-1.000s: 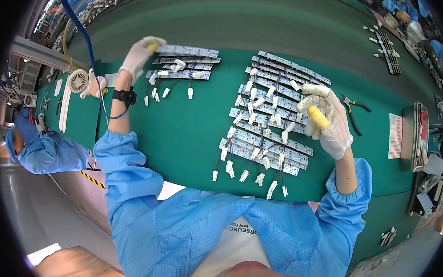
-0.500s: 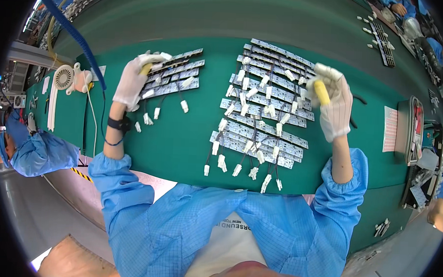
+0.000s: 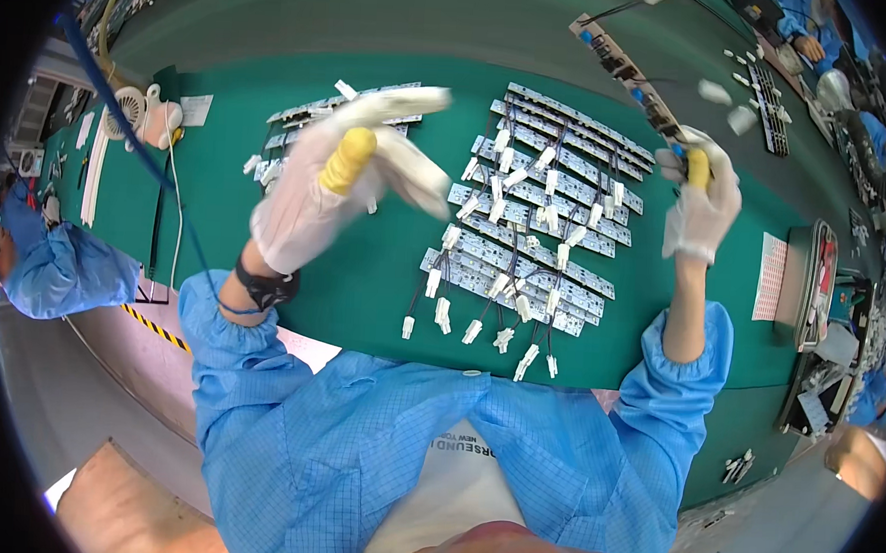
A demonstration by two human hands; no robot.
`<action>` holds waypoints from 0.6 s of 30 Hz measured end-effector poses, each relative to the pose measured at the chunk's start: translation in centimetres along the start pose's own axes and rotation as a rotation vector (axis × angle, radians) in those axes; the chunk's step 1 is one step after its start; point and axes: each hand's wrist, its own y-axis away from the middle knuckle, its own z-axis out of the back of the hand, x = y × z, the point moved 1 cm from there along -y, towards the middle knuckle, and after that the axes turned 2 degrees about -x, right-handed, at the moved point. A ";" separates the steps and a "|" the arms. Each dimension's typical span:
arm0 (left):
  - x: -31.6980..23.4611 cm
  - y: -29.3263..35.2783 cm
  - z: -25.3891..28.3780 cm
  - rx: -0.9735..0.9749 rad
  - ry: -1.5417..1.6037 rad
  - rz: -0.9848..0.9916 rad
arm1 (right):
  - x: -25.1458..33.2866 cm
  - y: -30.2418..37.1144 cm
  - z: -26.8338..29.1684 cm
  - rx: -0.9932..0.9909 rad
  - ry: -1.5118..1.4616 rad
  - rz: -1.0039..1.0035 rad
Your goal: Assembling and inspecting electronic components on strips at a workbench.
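My right hand (image 3: pixel 705 205), in a white glove with a yellow thumb cover, grips the lower end of a narrow brown circuit board strip (image 3: pixel 626 74). The strip slants up to the left, with dark and blue parts along it; thin wires with white connectors trail above, partly blurred. My left hand (image 3: pixel 317 190), gloved likewise, is open with its fingers stretched to the right, smeared by motion. It hovers over a small stack of light circuit board strips (image 3: pixel 289 116), mostly hidden. Between my hands lie several rows of light circuit board strips (image 3: pixel 622 200) with dark wires and white plugs.
A green mat (image 3: pixel 381 308) covers the bench. At the left stand a small fan (image 3: pixel 158 121) and a hanging blue hose (image 3: pixel 104 58). A printed sheet (image 3: pixel 772 277) and a metal-rimmed container (image 3: pixel 815 281) are at the right. Co-workers in blue sit at left and far right.
My left hand has swung right from the left stack, its fingers now spread. My right hand has moved right, off the rows, and a brown circuit board strip now shows in it.
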 end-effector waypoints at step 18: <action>4.5 0.0 -3.0 -0.138 0.220 0.014 | 4.9 4.0 0.6 0.508 -0.282 -0.363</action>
